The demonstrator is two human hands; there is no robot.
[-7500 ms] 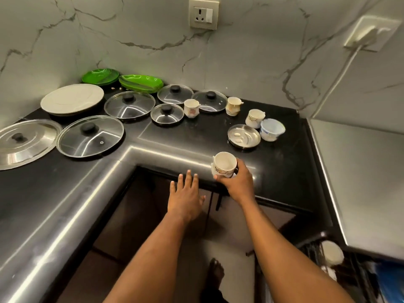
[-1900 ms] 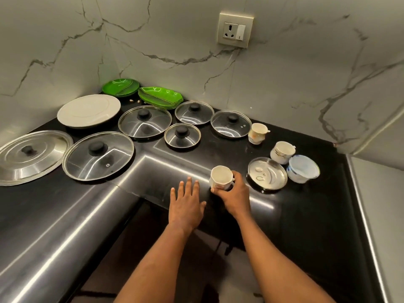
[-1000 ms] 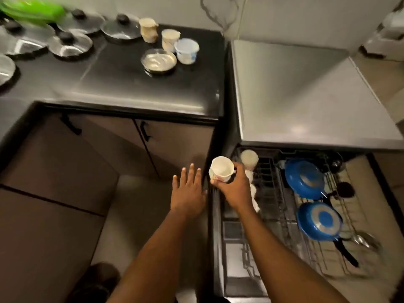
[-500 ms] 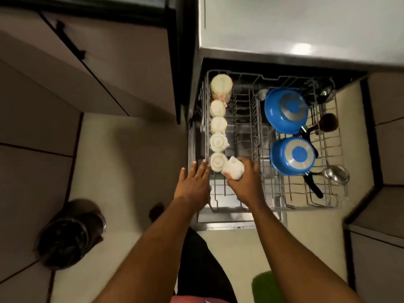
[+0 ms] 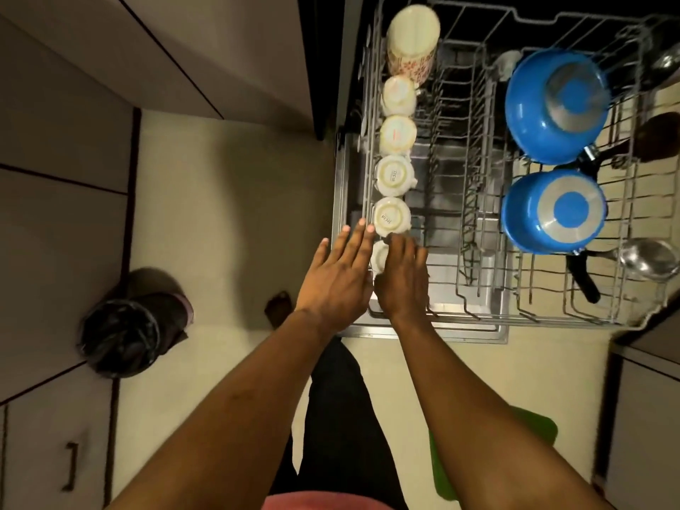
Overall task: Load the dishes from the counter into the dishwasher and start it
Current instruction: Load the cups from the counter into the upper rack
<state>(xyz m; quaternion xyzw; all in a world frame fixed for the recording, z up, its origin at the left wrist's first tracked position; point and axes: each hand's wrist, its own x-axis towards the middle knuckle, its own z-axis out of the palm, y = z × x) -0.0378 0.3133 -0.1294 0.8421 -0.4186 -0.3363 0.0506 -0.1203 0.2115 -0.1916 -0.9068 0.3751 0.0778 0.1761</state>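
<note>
The cup (image 5: 379,256) is pretty much in the rack (image 5: 478,285) now. It sits bottom-up at the near end of the left-hand column, right behind the row of upturned cups (image 5: 393,178). Half a second ago it was tipped over in mid-air just above that spot, and a couple of seconds back it was only being picked up off the bench.

The right hand (image 5: 403,277) covers most of it, fingers curled down over its far side, so I'd call that grip on the cup not yet let go. The left hand (image 5: 340,274) lies flat beside it with fingers straight, holding nothing. Its tips are over the rack's left edge — can't tell if they actually touch.

Further right in the same rack are two blue pans (image 5: 555,104) upside down and a ladle (image 5: 647,259). A bin (image 5: 121,336) stands on the floor to the left.

So for the job that's one more cup done, once the fingers come off and it stays put. The lids, plates and other cups seen on the bench earlier would still need loading — starting the machine looks a long way off.
</note>
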